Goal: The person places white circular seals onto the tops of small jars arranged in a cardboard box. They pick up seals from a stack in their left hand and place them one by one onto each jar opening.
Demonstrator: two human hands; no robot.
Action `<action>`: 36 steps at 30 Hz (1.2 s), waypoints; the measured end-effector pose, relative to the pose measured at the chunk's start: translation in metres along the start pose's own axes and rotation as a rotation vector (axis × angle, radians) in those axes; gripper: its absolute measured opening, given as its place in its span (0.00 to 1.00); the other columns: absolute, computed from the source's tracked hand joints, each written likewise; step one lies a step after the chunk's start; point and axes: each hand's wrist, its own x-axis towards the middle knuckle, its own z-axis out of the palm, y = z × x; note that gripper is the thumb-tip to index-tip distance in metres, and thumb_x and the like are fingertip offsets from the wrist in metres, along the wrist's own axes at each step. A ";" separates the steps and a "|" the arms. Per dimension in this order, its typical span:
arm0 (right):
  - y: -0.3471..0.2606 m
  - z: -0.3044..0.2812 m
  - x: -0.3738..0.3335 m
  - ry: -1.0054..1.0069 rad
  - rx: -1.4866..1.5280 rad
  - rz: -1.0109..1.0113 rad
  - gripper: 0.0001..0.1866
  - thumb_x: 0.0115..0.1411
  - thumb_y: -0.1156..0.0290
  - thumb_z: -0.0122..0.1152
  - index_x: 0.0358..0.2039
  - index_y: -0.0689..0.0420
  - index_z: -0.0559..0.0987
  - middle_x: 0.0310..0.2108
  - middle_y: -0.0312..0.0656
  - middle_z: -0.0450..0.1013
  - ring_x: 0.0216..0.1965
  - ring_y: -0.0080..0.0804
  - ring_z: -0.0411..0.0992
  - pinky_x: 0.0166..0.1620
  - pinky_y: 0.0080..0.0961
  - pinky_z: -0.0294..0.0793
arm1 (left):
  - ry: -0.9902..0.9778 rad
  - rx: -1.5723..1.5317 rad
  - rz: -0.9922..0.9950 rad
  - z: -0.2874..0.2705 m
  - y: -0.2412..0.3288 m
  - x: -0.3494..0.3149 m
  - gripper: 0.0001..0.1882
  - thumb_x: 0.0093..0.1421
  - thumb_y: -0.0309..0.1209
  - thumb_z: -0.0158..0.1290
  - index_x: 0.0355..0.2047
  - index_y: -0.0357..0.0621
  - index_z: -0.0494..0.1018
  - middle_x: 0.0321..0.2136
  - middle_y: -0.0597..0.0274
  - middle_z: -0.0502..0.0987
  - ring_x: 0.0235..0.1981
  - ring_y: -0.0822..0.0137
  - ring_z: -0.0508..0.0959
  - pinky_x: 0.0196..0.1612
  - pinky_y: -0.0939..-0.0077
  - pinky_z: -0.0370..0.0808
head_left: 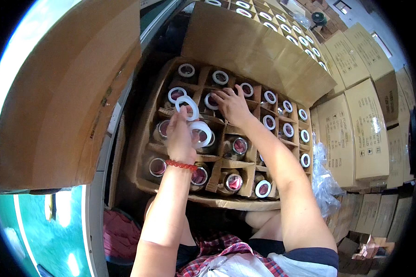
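In front of me is an open cardboard box, divided by cardboard strips into cells that hold glass jars. Two white plastic rings show in my left hand, one at the fingertips and one by the palm; its fingers are closed on them. My right hand reaches over the middle cells, fingers spread and bent down, touching the edge of a white ring on a jar mouth. Several jars wear such rings. Nearer ones, like this bare-mouthed jar, show something reddish inside.
Behind the box's raised flap stands another box of ringed jars. Stacked cartons line the right side, with clear plastic wrap beside my box. A large brown cardboard panel rises at left, above a green floor.
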 end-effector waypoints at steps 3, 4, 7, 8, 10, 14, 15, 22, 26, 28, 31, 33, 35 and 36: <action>0.011 0.002 0.007 0.018 -0.032 -0.169 0.20 0.57 0.68 0.47 0.52 0.50 0.73 0.54 0.37 0.67 0.53 0.37 0.64 0.56 0.44 0.56 | 0.020 0.040 -0.016 0.006 0.001 -0.006 0.12 0.64 0.43 0.48 0.39 0.50 0.71 0.27 0.67 0.74 0.20 0.78 0.69 0.14 0.85 0.56; 0.008 0.001 0.007 0.044 -0.065 -0.206 0.21 0.57 0.68 0.48 0.53 0.49 0.72 0.54 0.37 0.67 0.54 0.37 0.64 0.54 0.41 0.58 | 0.045 0.057 -0.018 0.006 0.003 -0.008 0.12 0.64 0.44 0.49 0.39 0.51 0.72 0.27 0.67 0.74 0.20 0.78 0.69 0.15 0.85 0.57; 0.005 -0.003 0.012 -0.053 -0.003 -0.114 0.23 0.55 0.67 0.50 0.54 0.47 0.71 0.54 0.37 0.66 0.56 0.37 0.62 0.52 0.40 0.59 | 0.034 0.060 -0.014 0.006 0.001 -0.007 0.12 0.63 0.45 0.49 0.38 0.52 0.72 0.28 0.69 0.74 0.22 0.79 0.69 0.17 0.85 0.59; 0.005 -0.005 0.011 -0.072 0.035 -0.125 0.24 0.54 0.68 0.51 0.54 0.46 0.71 0.55 0.38 0.66 0.56 0.37 0.62 0.52 0.39 0.60 | 0.029 0.064 -0.016 0.007 0.001 -0.007 0.12 0.63 0.45 0.50 0.38 0.53 0.72 0.28 0.69 0.74 0.23 0.79 0.69 0.18 0.85 0.59; 0.007 -0.013 0.018 -0.167 -0.035 -0.169 0.25 0.55 0.69 0.52 0.56 0.46 0.70 0.57 0.39 0.65 0.57 0.36 0.62 0.54 0.39 0.60 | 0.014 0.076 -0.024 0.007 0.001 -0.009 0.12 0.63 0.45 0.50 0.38 0.53 0.72 0.28 0.69 0.74 0.24 0.80 0.70 0.19 0.86 0.60; 0.011 -0.039 0.020 0.006 0.337 0.068 0.28 0.52 0.75 0.55 0.57 0.50 0.67 0.58 0.44 0.63 0.57 0.44 0.63 0.56 0.40 0.63 | 0.026 0.066 -0.044 0.008 -0.001 -0.008 0.11 0.63 0.41 0.51 0.38 0.51 0.74 0.26 0.71 0.75 0.22 0.81 0.70 0.19 0.86 0.59; 0.014 -0.045 0.018 0.117 0.528 0.192 0.29 0.52 0.76 0.56 0.57 0.51 0.67 0.58 0.45 0.62 0.57 0.47 0.63 0.56 0.40 0.64 | -0.017 0.124 -0.052 0.006 -0.004 -0.004 0.10 0.63 0.42 0.51 0.37 0.52 0.73 0.26 0.71 0.74 0.23 0.81 0.70 0.20 0.85 0.59; -0.032 -0.100 -0.032 0.170 0.462 -0.327 0.23 0.51 0.75 0.56 0.50 0.56 0.72 0.54 0.45 0.66 0.48 0.42 0.70 0.46 0.32 0.75 | -0.223 0.354 -0.084 -0.003 -0.023 0.003 0.10 0.62 0.41 0.52 0.34 0.49 0.74 0.22 0.74 0.72 0.17 0.83 0.69 0.15 0.90 0.56; -0.018 -0.072 -0.062 0.319 0.533 -0.095 0.11 0.53 0.74 0.58 0.38 0.61 0.78 0.43 0.45 0.74 0.45 0.42 0.73 0.46 0.32 0.75 | -0.363 0.430 -0.153 0.002 -0.018 -0.003 0.10 0.62 0.41 0.52 0.34 0.49 0.72 0.26 0.72 0.75 0.18 0.82 0.69 0.16 0.89 0.57; 0.004 -0.050 -0.069 0.367 0.484 0.111 0.11 0.54 0.75 0.58 0.39 0.61 0.78 0.42 0.47 0.74 0.45 0.43 0.73 0.46 0.33 0.74 | -0.231 0.325 -0.105 0.008 -0.016 -0.007 0.10 0.62 0.41 0.52 0.36 0.49 0.71 0.27 0.71 0.75 0.17 0.82 0.69 0.15 0.90 0.56; 0.043 -0.023 -0.077 0.367 0.386 0.344 0.12 0.54 0.76 0.57 0.40 0.60 0.78 0.43 0.47 0.74 0.45 0.45 0.72 0.48 0.34 0.73 | -0.197 0.249 -0.079 0.012 -0.016 -0.007 0.10 0.63 0.39 0.51 0.39 0.49 0.69 0.28 0.69 0.75 0.16 0.81 0.68 0.14 0.89 0.55; 0.053 -0.011 -0.082 0.325 0.387 0.400 0.12 0.54 0.75 0.58 0.40 0.59 0.78 0.43 0.47 0.74 0.45 0.45 0.71 0.49 0.34 0.72 | -0.215 0.191 -0.092 0.013 -0.016 -0.007 0.09 0.63 0.38 0.51 0.39 0.48 0.69 0.28 0.68 0.75 0.17 0.81 0.69 0.14 0.89 0.55; 0.049 -0.009 -0.083 0.260 0.382 0.372 0.12 0.54 0.73 0.58 0.40 0.59 0.78 0.43 0.48 0.73 0.46 0.45 0.71 0.49 0.35 0.71 | -0.209 0.147 -0.091 0.014 -0.019 -0.006 0.09 0.62 0.36 0.52 0.38 0.47 0.68 0.28 0.67 0.75 0.17 0.80 0.70 0.14 0.88 0.57; 0.047 -0.005 -0.086 0.192 0.408 0.268 0.13 0.54 0.70 0.58 0.40 0.59 0.78 0.43 0.48 0.73 0.46 0.47 0.70 0.50 0.36 0.71 | -0.205 0.114 -0.095 0.014 -0.020 -0.006 0.09 0.62 0.35 0.52 0.39 0.47 0.69 0.28 0.66 0.75 0.16 0.79 0.69 0.15 0.89 0.60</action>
